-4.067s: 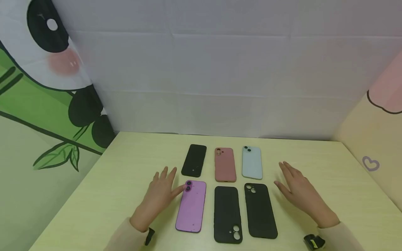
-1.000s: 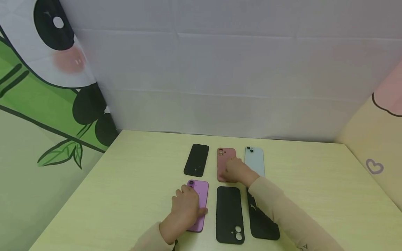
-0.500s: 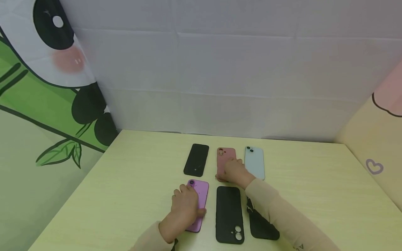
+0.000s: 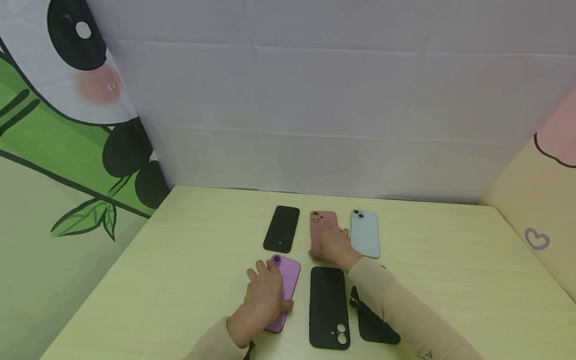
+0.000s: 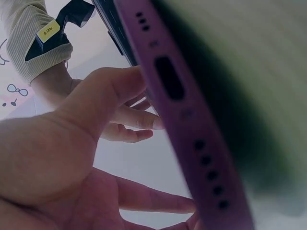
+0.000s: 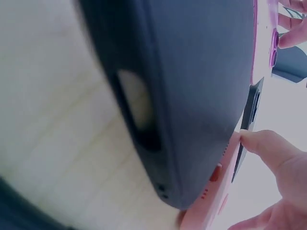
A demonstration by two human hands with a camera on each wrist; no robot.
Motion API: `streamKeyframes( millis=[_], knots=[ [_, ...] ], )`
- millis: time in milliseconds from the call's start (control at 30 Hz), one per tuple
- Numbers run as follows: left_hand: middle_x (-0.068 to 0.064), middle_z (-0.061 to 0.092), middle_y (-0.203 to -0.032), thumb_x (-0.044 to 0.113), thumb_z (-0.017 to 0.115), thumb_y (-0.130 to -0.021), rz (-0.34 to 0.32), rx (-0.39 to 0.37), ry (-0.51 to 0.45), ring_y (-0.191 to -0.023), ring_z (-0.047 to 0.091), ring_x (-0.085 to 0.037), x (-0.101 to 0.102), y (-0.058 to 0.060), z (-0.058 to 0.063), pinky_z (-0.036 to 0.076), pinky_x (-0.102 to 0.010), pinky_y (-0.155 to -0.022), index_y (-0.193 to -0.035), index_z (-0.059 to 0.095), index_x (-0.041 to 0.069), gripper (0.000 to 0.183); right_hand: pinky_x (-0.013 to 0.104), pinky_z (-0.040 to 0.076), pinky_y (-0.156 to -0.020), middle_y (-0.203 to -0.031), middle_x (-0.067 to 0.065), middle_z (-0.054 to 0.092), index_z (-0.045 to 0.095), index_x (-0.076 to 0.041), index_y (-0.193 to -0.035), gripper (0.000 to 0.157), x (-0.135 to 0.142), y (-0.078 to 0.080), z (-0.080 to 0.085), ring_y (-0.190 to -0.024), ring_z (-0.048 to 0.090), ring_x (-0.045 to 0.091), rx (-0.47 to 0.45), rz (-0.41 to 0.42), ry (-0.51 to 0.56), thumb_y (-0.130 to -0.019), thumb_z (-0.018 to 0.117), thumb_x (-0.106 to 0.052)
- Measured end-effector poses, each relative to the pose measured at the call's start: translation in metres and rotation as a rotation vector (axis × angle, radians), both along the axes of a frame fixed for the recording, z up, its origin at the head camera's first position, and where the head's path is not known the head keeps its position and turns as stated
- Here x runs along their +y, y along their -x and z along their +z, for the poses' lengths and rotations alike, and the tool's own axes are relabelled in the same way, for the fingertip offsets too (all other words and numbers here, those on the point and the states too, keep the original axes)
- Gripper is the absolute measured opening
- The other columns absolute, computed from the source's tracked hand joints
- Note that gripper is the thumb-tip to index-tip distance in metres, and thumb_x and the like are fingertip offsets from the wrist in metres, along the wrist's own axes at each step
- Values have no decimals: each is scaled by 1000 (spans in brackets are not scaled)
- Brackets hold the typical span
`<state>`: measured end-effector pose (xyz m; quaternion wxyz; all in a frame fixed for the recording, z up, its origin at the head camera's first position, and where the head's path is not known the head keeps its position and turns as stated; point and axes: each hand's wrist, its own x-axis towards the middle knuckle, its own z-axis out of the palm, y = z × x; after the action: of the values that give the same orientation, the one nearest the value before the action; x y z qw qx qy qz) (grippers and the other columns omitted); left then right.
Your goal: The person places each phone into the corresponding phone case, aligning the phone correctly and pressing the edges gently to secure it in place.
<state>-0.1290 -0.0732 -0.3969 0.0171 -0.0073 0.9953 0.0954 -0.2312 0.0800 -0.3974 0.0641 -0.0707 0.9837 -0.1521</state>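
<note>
My left hand [image 4: 264,292] grips a purple phone [image 4: 288,280] by its long edges, thumb on the right side and fingers on the left. The left wrist view shows the phone's bottom edge with its charging port close up, a dark shadow beside it. Farther back, my right hand [image 4: 335,245] pinches a pink phone case [image 4: 317,232] between thumb and fingers, covering its lower right part. In the right wrist view, the thumb presses the end of the pink case [image 6: 208,206]. Whether either thing is off the table cannot be told.
A black phone case [image 4: 326,300] lies between my forearms. Another black case [image 4: 375,325] is partly hidden under the right sleeve. A dark phone [image 4: 281,230] and a light blue phone [image 4: 366,235] flank the pink case. A pale wall stands behind the table [image 4: 450,260].
Both hands, first spread at the sides, have moved in and taken hold of the purple phone and pink case. In the last second, the purple phone has tilted slightly rightward at its top.
</note>
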Motion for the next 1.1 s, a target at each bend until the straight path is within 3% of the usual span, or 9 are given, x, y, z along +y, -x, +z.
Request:
streamKeyframes(
  millis=[300,567,833,1100],
  knots=[
    [-27,44,-105,37,87,-54,-1,0,-1,-82,45,-35,1,-1,0,48,-39,-59,-125,44,-11,96,54,42,-81,-97,29,45,39,12,-114,69,-1,0,-1,-93,43,41,-3,-49,-10,-74,70,-34],
    [-26,43,-105,38,87,-54,-11,3,-18,-75,49,-32,-2,0,-1,50,-41,-65,-127,42,-11,99,53,42,-80,-104,31,42,33,14,-122,78,-2,0,1,-90,43,40,0,-60,23,-70,74,-28],
    [-28,50,-99,45,85,-52,-47,34,-7,-84,53,-36,-4,-1,-2,50,-42,-69,-126,41,-13,104,50,44,-86,-111,32,46,31,16,-128,94,1,0,1,-103,44,41,22,-73,17,-68,77,-40],
    [-27,50,-97,43,84,-55,-60,16,-51,-82,52,-34,-8,0,0,49,-42,-68,-127,41,-12,101,45,47,-78,-108,30,48,39,20,-119,78,10,7,3,-91,49,34,17,-50,19,-71,74,-32]
  ],
)
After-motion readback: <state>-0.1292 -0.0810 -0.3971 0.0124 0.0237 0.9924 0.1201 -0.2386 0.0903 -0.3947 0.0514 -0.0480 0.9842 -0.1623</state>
